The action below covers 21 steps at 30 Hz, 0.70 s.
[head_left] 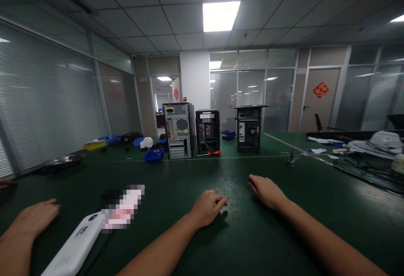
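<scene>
My left hand [208, 208] rests low over the green table [176, 179], its fingers curled in and thumb drawn close to them. Whatever it holds, if anything, I cannot make out. To its right, my right hand [267, 190] lies on the tabletop with bent fingers; its palm side is hidden. The two hands are apart. Beyond them stand a grey computer case [179, 131], a smaller black computer case [207, 131] and another black case [248, 128] topped by a flat panel. A red-handled screwdriver [214, 153] lies in front of the middle case.
At left are another person's hand [38, 217] and a white device [74, 242] with a cable. Farther back sit a metal bowl [65, 161], a blue bin [154, 155] and a yellow bin [94, 144]. At right are a small metal object [291, 159], cables [369, 171] and a white hat [383, 143].
</scene>
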Each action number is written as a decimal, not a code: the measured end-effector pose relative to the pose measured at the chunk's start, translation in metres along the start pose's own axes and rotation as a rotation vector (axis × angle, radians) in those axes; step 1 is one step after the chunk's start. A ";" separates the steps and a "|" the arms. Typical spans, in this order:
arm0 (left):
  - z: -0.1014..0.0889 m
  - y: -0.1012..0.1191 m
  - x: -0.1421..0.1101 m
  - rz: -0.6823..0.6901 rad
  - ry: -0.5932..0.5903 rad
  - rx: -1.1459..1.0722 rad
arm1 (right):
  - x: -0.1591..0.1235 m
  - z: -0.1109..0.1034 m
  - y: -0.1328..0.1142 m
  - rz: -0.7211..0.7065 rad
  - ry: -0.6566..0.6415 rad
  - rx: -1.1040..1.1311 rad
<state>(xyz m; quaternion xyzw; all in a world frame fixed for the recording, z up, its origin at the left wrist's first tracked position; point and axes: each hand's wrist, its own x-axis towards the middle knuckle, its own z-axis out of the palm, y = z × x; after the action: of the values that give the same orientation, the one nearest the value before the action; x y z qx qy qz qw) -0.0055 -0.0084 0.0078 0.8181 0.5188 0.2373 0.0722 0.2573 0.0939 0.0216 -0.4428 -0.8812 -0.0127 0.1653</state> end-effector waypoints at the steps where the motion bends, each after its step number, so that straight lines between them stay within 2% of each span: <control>1: 0.000 0.000 0.000 -0.003 -0.007 -0.002 | 0.000 0.001 0.019 0.059 -0.003 0.021; 5: -0.001 0.001 -0.001 -0.013 -0.018 -0.002 | 0.000 0.011 0.093 0.276 -0.002 0.078; 9: -0.001 0.000 -0.001 -0.011 -0.022 -0.001 | -0.001 0.026 0.139 0.432 0.072 0.153; 12: -0.001 0.000 -0.001 -0.004 -0.020 0.004 | -0.001 0.032 0.154 0.519 0.125 0.199; 16: -0.002 0.000 -0.001 0.006 -0.034 0.001 | -0.001 0.032 0.159 0.541 0.161 0.227; 19: -0.001 0.001 -0.001 0.002 -0.035 -0.002 | -0.002 0.023 0.158 0.539 0.213 0.249; 21: 0.000 0.000 0.000 -0.003 -0.035 -0.003 | -0.004 0.012 0.157 0.532 0.308 0.256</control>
<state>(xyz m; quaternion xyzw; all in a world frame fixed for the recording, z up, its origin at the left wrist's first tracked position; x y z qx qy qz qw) -0.0053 -0.0085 0.0084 0.8212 0.5184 0.2236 0.0829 0.3795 0.1886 -0.0099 -0.6258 -0.6938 0.0749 0.3484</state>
